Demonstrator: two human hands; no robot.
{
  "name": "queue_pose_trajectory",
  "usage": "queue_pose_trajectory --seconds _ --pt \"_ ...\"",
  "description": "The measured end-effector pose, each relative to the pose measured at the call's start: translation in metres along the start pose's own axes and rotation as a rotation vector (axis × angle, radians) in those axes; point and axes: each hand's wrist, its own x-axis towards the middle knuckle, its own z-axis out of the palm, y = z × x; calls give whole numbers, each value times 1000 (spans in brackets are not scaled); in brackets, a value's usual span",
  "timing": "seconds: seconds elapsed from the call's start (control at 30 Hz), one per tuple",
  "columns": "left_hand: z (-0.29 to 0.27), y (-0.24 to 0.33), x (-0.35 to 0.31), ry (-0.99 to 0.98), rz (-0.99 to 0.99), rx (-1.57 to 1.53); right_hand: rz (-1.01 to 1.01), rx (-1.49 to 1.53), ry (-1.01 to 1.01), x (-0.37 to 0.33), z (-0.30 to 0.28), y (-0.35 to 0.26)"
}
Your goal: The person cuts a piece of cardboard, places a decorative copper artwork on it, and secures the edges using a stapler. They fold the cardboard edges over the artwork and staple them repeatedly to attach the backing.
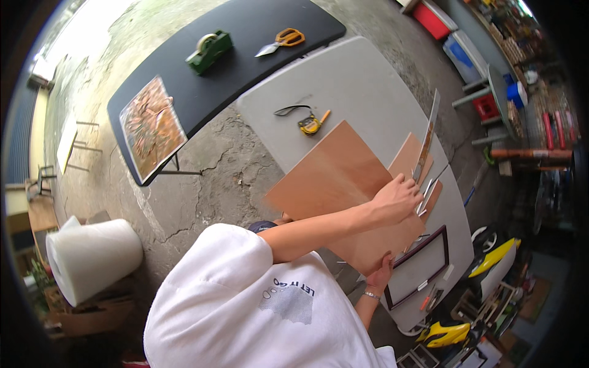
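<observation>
A large thin brown board (334,175) lies tilted across the near side of the grey table (368,73). My right hand (380,273), with a band at the wrist, grips its near corner. Reaching over the board, my left hand (399,199) has its fingers curled closed at the right edge; what they hold is hidden. Beside those fingers are a long metal ruler (426,141), thin silvery pieces (429,195) and smaller brown board pieces (405,153). A dark rectangular frame (445,236) lies near my right hand. Farther off rests a yellow-black tape measure (311,125).
On the black table (257,76) are a green tape dispenser (211,52), orange-handled scissors (282,42) and a picture print (152,126). A white wrap roll (95,257) stands at left. Small tools (432,299) lie by the frame; yellow machine parts (445,334) stand at right.
</observation>
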Motion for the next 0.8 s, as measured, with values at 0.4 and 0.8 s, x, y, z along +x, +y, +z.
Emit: queue_pose_trajectory --seconds 0.4,0.8 --pt "-107 10 -373 534 -738 -720 -476 -391 -146 -116 102 23" --pt "-170 25 -591 1020 -699 -1656 -1259 -1259 -1170 -266 279 96"
